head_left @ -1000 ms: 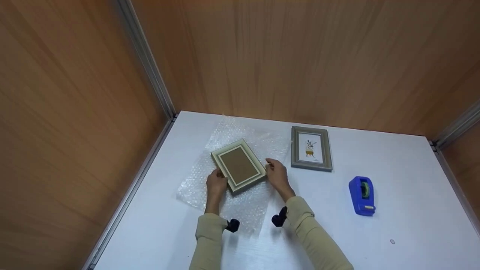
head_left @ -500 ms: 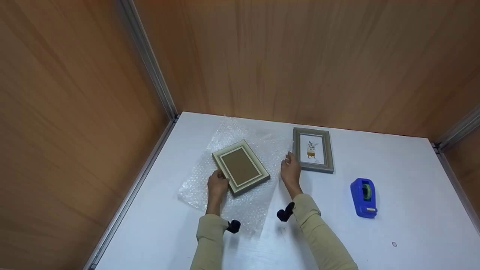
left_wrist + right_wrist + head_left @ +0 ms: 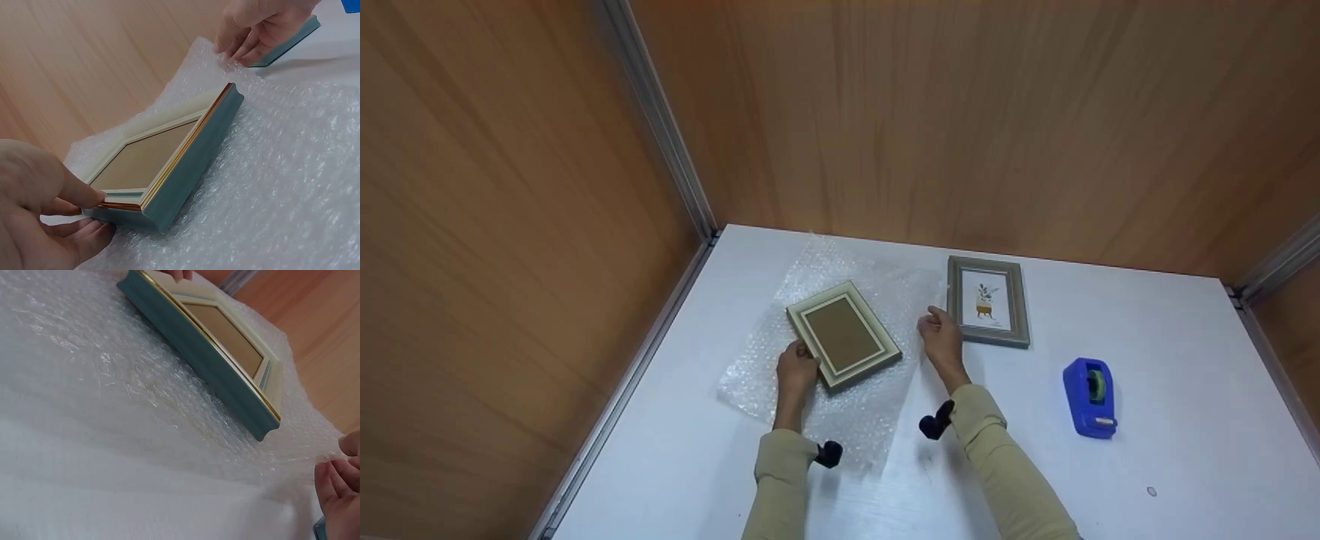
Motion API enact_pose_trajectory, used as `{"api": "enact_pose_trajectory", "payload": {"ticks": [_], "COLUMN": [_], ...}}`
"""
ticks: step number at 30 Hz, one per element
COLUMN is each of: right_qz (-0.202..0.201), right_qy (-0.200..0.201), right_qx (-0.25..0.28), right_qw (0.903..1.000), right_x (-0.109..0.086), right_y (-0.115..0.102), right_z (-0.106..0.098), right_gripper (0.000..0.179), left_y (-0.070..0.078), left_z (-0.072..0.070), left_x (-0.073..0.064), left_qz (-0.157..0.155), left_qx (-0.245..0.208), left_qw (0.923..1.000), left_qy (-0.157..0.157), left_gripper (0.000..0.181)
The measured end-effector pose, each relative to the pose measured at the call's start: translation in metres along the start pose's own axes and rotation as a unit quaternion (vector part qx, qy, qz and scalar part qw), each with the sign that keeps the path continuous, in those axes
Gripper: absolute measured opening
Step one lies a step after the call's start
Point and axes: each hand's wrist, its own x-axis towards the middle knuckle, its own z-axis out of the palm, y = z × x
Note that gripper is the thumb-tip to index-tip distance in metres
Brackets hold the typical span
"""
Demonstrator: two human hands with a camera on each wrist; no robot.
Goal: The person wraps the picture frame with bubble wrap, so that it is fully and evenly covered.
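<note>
A cream picture frame [image 3: 847, 336] with a plain brown panel lies slantwise over a sheet of bubble wrap [image 3: 859, 439]. My left hand [image 3: 796, 373] grips the frame's near-left edge, thumb on top and fingers against the side, as the left wrist view shows. Its outer sides look blue-green in both wrist views. To the right, my right hand [image 3: 942, 345] pinches the right edge of the bubble wrap [image 3: 169, 399] between thumb and fingertips. The wrap is pulled slightly up there, beside the frame's right corner.
Just beyond my right hand lies a grey picture frame [image 3: 988, 301] with a plant picture. A blue tape dispenser [image 3: 1084, 411] stands farther right on the white table [image 3: 1170, 375]. Wooden panels [image 3: 960, 135] rise behind and to the left.
My right hand has let go of the cream frame's right corner and moved right to the bubble wrap's edge. My left hand has kept its grip on the frame.
</note>
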Motion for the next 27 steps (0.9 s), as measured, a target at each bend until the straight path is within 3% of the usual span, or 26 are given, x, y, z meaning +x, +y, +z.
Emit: {"api": "enact_pose_trajectory", "payload": {"ticks": [9,19,27], "right_qz": [0.006,0.017,-0.048], "right_qy": [0.014,0.019,-0.011], "right_qx": [0.002,0.044,0.105], "right_qw": [0.9999,0.9987,0.9933], "right_x": [0.012,0.020,0.012], "right_y": [0.001,-0.007,-0.014], "right_z": [0.002,0.000,0.005], "right_gripper": [0.029,0.025,0.017], "left_y": [-0.002,-0.001,0.001], "left_z": [0.000,0.000,-0.002], "left_x": [0.001,-0.001,-0.002], "left_qz": [0.018,0.005,0.002], "left_qx": [0.014,0.007,-0.003], "left_qw": [0.9997,1.0000,1.0000], "left_qy": [0.012,0.002,-0.009], "left_gripper": [0.049,0.050,0.049]}}
